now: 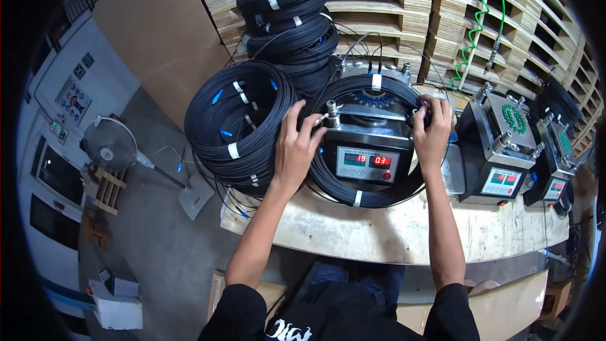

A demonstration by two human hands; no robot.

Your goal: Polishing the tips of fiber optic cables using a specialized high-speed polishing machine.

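A coil of black cable [334,183] stands tilted against a dark polishing machine [353,136], its loop framing the machine's lit panel. White tape binds the coil at top and bottom. My left hand [295,149] closes on the coil's left side, its fingertips at a small pale piece beside the machine's metal post [332,115]. On the opposite side, my right hand [434,131] grips the coil with thumb and fingers bent together. The fingers partly hide the cable in both hands.
Left of the machine lies a large stack of black cable coils [211,148] with blue connectors; a taller stack [284,6] rises behind it. Two more machines [499,145] stand to the right on the wooden table [480,233]. Pallets [379,0] line the back. A fan [110,145] stands left.
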